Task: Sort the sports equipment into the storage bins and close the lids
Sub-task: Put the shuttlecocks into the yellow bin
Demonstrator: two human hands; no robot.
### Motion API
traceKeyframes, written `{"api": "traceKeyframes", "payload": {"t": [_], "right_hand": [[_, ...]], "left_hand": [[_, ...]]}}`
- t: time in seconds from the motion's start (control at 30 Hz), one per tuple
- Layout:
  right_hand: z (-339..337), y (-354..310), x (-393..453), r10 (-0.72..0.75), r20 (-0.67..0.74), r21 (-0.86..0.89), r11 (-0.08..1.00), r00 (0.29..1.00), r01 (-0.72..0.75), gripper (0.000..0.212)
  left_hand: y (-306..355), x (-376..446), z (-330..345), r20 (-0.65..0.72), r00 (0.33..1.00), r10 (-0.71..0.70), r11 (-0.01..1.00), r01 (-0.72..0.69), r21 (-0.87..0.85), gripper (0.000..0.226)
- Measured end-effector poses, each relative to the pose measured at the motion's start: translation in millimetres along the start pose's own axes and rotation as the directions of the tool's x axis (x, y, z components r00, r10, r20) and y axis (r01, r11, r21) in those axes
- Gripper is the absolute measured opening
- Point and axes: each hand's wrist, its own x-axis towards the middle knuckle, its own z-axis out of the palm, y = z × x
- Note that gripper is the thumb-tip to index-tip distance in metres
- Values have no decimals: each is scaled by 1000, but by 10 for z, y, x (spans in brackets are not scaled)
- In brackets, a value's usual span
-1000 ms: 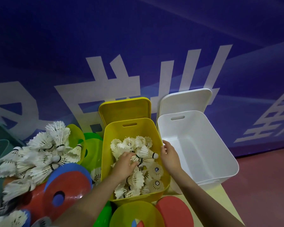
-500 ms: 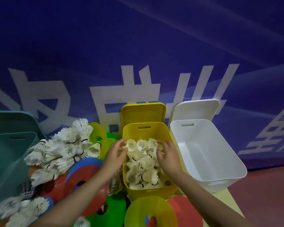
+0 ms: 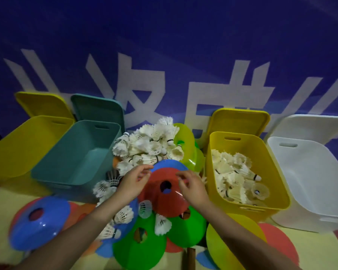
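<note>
Reaching forward, both hands [image 3: 133, 182] [image 3: 193, 187] hover loosely spread over red cone [image 3: 164, 199].

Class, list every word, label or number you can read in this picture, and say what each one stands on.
"业", cut off at its top: large white character, left on the blue banner wall.
The other large white characters on that wall are hidden in part by bins and the pile; not readable.
Small dark marks on the white feather shuttlecocks in the right-hand yellow plastic bin: too small to read.
</note>
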Motion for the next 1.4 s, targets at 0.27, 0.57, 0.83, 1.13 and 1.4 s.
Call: {"api": "traceKeyframes", "payload": {"t": [0.27, 0.57, 0.83, 1.13, 1.4], "right_hand": [[1031, -387, -306, 16, 318, -70, 998, 948, 7, 36], [1731, -617, -388, -138, 528, -335, 873, 838, 355, 72], [1810, -734, -312, -32, 578, -517, 758, 815, 397, 72], [1453, -626, -296, -57, 436, -290, 936, 898, 200, 65], [1148, -488, -466, 54, 226, -157, 987, 973, -18, 58]], "left_hand": [[-923, -674, -670, -27, 999, -44, 978, 49, 203, 25], [-1500, -1260, -819, 122, 990, -72, 901, 12, 434, 72], [-1641, -1241, -789, 203, 979, -16, 865, -88, 494, 65], [-1746, -1199, -802, 410, 862, 298, 611, -503, 611, 53], [-1657, -948, -750, 471, 843, 259, 582, -526, 621, 42]]}}
